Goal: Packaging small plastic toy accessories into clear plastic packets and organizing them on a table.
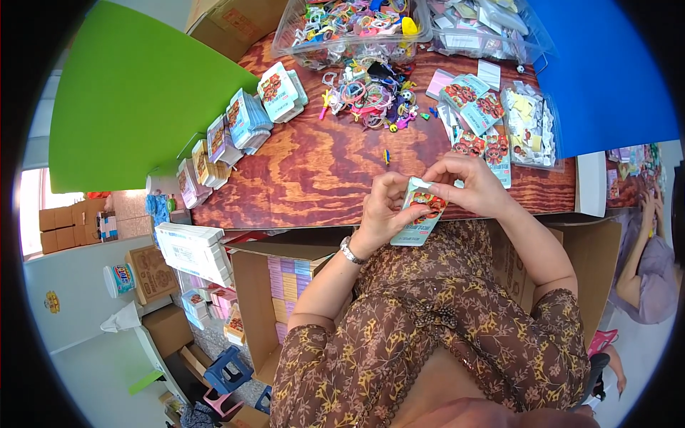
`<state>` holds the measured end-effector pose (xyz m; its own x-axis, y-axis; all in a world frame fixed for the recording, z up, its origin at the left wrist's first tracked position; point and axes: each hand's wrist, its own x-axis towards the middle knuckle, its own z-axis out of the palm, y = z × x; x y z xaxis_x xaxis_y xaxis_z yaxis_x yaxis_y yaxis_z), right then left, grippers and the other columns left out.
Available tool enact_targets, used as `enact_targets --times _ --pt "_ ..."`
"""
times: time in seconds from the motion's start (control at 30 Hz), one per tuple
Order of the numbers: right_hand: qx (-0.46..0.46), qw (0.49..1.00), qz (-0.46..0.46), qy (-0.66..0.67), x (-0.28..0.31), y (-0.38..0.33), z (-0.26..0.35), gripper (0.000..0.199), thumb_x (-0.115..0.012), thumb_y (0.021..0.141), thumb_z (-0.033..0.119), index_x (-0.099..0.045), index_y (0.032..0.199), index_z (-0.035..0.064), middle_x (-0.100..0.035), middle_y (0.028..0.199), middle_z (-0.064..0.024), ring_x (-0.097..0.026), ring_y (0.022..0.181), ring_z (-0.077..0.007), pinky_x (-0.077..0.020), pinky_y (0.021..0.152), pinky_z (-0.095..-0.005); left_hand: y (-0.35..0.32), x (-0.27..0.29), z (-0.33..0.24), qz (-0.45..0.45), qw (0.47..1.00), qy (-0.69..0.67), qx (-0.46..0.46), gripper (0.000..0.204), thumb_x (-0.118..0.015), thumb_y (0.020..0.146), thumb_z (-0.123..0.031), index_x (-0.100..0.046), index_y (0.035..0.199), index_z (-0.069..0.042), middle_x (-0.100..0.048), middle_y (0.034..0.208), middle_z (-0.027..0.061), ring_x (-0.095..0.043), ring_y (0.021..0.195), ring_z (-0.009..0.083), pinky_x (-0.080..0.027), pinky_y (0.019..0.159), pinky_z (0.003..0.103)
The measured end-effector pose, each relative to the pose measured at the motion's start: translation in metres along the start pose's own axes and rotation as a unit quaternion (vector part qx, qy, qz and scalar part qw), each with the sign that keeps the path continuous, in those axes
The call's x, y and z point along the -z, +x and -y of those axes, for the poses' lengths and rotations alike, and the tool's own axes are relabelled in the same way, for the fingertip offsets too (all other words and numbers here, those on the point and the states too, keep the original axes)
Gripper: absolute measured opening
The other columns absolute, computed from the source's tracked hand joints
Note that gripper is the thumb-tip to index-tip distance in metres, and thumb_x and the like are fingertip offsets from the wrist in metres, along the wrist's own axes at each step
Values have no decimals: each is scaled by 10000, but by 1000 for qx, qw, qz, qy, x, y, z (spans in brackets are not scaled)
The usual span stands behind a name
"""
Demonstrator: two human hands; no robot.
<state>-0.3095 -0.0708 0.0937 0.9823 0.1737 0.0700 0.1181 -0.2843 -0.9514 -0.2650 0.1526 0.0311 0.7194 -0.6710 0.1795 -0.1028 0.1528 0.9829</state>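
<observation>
In front of my body, at the table's near edge, I hold a small flat pale-blue packet (415, 234) with a red cartoon picture, tilted upright. My left hand (382, 214) grips its left side, thumb across the front. The fingers of my right hand (467, 184) are pinched at the packet's top right corner, by a small white piece (419, 183) along its upper edge. Whether that piece is a flap or something separate I cannot tell. Just beyond my hands lies a tiny blue-and-yellow trinket (387, 156). Similar packets (481, 110) lie in a loose pile to the right.
Stacks of packets (247, 123) line the table's left side. A pile of colourful trinkets (367, 96) lies ahead, before a clear bin of trinkets (349, 51) and a bin of small bags (485, 46). At right stands a tray of white pieces (531, 125). Green (143, 93) and blue (606, 71) panels flank the table.
</observation>
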Motion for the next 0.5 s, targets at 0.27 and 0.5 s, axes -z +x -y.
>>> enact_targets --times 0.27,0.5 --pt "35 996 -37 -79 -5 -3 15 165 -687 831 18 -731 990 18 -680 908 -89 -664 850 -227 -518 741 -348 0 -6 2 -51 998 26 14 596 -795 851 -29 -366 1266 -12 -685 1112 188 -715 990 203 -618 796 310" --pt "100 976 -46 -186 -9 -10 15 253 -662 847 3 -718 1093 15 -686 983 -105 -673 915 -241 -531 799 -357 4 -7 3 -85 996 21 2 579 -787 858 -31 -415 1300 5 -686 1095 166 -710 991 184 -619 787 304"
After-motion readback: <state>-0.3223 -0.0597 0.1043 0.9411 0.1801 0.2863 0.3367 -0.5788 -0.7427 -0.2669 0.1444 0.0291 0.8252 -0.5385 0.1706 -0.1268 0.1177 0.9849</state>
